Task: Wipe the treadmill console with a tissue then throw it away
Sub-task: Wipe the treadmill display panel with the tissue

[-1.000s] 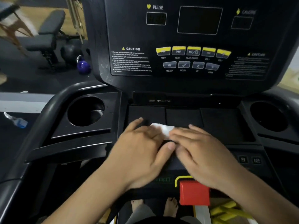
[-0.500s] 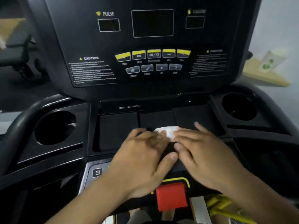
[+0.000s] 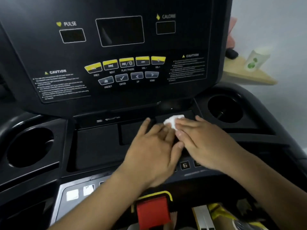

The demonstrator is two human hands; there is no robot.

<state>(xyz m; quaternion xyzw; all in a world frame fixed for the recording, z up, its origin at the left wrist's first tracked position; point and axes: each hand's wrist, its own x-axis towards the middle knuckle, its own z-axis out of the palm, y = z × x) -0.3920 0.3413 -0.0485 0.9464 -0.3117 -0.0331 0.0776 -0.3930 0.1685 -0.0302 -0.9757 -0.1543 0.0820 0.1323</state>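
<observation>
The black treadmill console point(image 3: 116, 52) fills the view, with dark displays and yellow buttons on its upright panel. On the flat tray below it, a crumpled white tissue point(image 3: 173, 121) lies pressed to the surface. My left hand point(image 3: 152, 150) and my right hand point(image 3: 204, 138) lie flat side by side, fingers spread forward, both pressing on the tissue. Only the tissue's far end shows beyond the fingertips; the rest is hidden under the hands.
Round cup holders sit at the left point(image 3: 29, 146) and right point(image 3: 224, 108) of the tray. A red stop button point(image 3: 152, 211) sits below my wrists. Behind the console on the right, a wooden shelf point(image 3: 249, 75) carries a white cup with green marks point(image 3: 255, 60).
Both hands have slid the tissue to the right across the tray. The camera has turned right, so the gym equipment at left has left the view and the shelf has come in.
</observation>
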